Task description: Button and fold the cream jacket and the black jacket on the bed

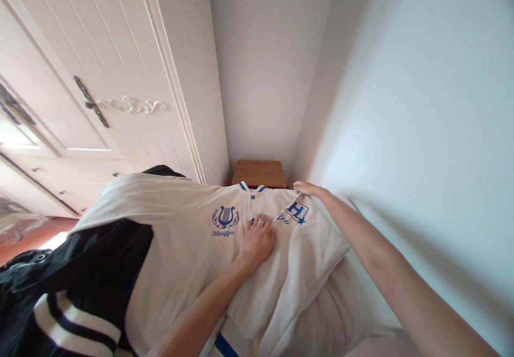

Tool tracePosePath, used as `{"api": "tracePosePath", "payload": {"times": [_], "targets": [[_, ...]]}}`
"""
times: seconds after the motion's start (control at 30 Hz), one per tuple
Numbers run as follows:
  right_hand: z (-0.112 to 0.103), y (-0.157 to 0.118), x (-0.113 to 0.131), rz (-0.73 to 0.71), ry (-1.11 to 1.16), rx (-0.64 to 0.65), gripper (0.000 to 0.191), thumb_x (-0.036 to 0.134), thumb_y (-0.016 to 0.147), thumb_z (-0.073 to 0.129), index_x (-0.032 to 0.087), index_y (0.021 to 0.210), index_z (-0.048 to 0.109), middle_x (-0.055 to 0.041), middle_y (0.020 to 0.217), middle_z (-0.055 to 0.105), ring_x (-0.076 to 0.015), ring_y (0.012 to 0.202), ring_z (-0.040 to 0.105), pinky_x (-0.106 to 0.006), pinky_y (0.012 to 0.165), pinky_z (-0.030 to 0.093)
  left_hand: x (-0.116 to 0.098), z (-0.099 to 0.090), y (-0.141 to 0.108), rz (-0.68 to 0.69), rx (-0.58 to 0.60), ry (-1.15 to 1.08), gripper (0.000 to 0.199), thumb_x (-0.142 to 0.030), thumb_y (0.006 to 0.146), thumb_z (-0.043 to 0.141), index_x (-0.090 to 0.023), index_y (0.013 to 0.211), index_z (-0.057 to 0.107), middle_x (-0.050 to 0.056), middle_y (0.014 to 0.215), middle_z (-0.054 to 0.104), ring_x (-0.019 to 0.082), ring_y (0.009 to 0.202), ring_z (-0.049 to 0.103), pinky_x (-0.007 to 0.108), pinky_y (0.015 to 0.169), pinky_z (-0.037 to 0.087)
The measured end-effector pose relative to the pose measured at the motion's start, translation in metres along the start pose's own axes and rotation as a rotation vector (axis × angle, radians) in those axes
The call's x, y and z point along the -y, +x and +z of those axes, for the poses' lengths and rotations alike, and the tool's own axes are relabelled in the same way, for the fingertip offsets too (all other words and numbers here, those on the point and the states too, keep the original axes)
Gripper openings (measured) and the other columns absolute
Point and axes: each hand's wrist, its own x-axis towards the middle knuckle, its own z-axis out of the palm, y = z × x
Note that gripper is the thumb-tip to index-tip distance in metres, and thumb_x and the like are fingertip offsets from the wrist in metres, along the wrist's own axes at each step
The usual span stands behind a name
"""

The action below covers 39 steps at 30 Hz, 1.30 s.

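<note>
White jacket (184,223) is lying front-up, overlapping a black garment (104,266). Left hand (259,239) is resting open on the button placket (252,204), near the lyre emblem (225,218). Right hand (310,188) is touching the shoulder (283,192) by the H patch (297,210); grip unclear.

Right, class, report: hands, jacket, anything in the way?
Left hand resting on white jacket. Right hand at its shoulder, grip unclear. One sleeve folded across front; black garment alongside.

From my end I can't identify the supporting surface, because clothes cover it. I see a white jacket (188,250) spread out there, front upward, with a white-banded black garment (100,266) at view left, partly beneath the jacket's sleeve (128,196).
</note>
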Motion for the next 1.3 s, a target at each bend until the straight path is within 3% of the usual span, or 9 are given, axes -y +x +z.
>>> {"api": "tracePosePath", "payload": {"times": [0.1, 0.3, 0.43, 0.7, 0.9, 1.07, 1.17, 1.23, 1.3], "targets": [[0.011, 0.0, 0.002, 0.059, 0.009, 0.039, 0.028, 0.04, 0.079, 0.067, 0.015, 0.068, 0.068, -0.0047, 0.067, 0.067, -0.0188, 0.068, 0.06, -0.026, 0.066, 0.045, 0.004, 0.006, -0.001, -0.015, 0.014, -0.035, 0.03, -0.022, 0.099, 0.041, -0.018, 0.121, 0.061, 0.012, 0.14, 0.056, 0.027, 0.138, 0.042, 0.048, 0.108, 0.032], [0.014, 0.007, -0.006, 0.178, 0.003, -0.019, 0.046, 0.051, 0.088, 0.057, 0.013, 0.064, 0.067, -0.0086, 0.062, 0.065, -0.0213, 0.069, 0.062, -0.028, 0.065, 0.046, 0.005, 0.01, -0.002, -0.02, 0.0, -0.07, 0.033, -0.023, 0.097, 0.042, -0.019, 0.125, 0.06, 0.012, 0.144, 0.053, 0.028, 0.14, 0.039, 0.052, 0.11, 0.03], [0.013, 0.023, -0.007, 0.211, -0.043, -0.016, 0.036, 0.041, 0.082, 0.07, 0.013, 0.06, 0.067, -0.0077, 0.061, 0.065, -0.022, 0.068, 0.064, -0.028, 0.065, 0.046, 0.003, 0.008, -0.004, -0.024, 0.002, -0.084, 0.037, -0.025, 0.095, 0.043, -0.018, 0.129, 0.057, 0.013, 0.147, 0.05, 0.029, 0.143, 0.035, 0.054, 0.11, 0.03], [0.012, 0.041, -0.026, 0.303, -0.172, -0.133, 0.032, 0.038, 0.084, 0.07, 0.007, 0.088, 0.075, -0.0224, 0.09, 0.073, -0.0326, 0.095, 0.07, -0.035, 0.08, 0.05, 0.005, 0.005, -0.008, 0.0, 0.006, -0.125, 0.04, -0.027, 0.095, 0.044, -0.021, 0.133, 0.055, 0.01, 0.148, 0.051, 0.026, 0.142, 0.037, 0.052, 0.109, 0.03], [0.012, 0.032, -0.011, 0.283, -0.253, -0.153, 0.027, 0.034, 0.089, 0.063, 0.01, 0.087, 0.075, -0.0183, 0.091, 0.074, -0.0281, 0.093, 0.071, -0.032, 0.079, 0.05, 0.006, 0.001, -0.007, -0.022, -0.006, -0.205, 0.038, -0.024, 0.094, 0.045, -0.021, 0.13, 0.057, 0.01, 0.144, 0.055, 0.025, 0.14, 0.039, 0.048, 0.108, 0.03], [0.009, -0.01, 0.036, 0.095, -0.312, -0.325, 0.039, 0.034, 0.102, 0.037, 0.016, 0.117, 0.068, -0.0172, 0.119, 0.068, -0.0268, 0.115, 0.062, -0.038, 0.098, 0.045, 0.017, 0.002, -0.002, -0.102, -0.071, -0.569, 0.032, -0.03, 0.097, 0.04, -0.021, 0.114, 0.066, 0.007, 0.123, 0.068, 0.024, 0.119, 0.058, 0.042, 0.104, 0.036], [0.023, -0.054, 0.065, -0.207, -0.296, -0.363, 0.04, 0.038, 0.102, 0.038, 0.019, 0.126, 0.063, -0.0126, 0.128, 0.064, -0.0248, 0.122, 0.057, -0.038, 0.107, 0.041, 0.029, -0.002, -0.004, -0.216, -0.182, -0.886, 0.035, -0.035, 0.096, 0.04, -0.017, 0.107, 0.067, 0.007, 0.105, 0.072, 0.022, 0.1, 0.063, 0.035, 0.091, 0.046], [0.036, -0.089, 0.08, -0.438, -0.249, -0.339, 0.04, 0.041, 0.1, 0.042, 0.018, 0.125, 0.064, -0.0124, 0.127, 0.065, -0.0262, 0.12, 0.057, -0.041, 0.107, 0.041, 0.036, -0.012, -0.013, -0.243, -0.239, -0.992, 0.033, -0.037, 0.093, 0.045, -0.015, 0.103, 0.068, 0.008, 0.099, 0.072, 0.021, 0.094, 0.063, 0.032, 0.085, 0.047], [0.046, -0.126, 0.091, -0.574, -0.186, -0.298, 0.041, 0.045, 0.099, 0.044, 0.02, 0.124, 0.065, -0.0121, 0.127, 0.065, -0.0276, 0.121, 0.057, -0.044, 0.108, 0.042, 0.04, -0.027, -0.033, -0.242, -0.255, -1.035, 0.03, -0.039, 0.089, 0.051, -0.015, 0.098, 0.068, 0.008, 0.097, 0.071, 0.02, 0.091, 0.063, 0.031, 0.082, 0.048]]}}
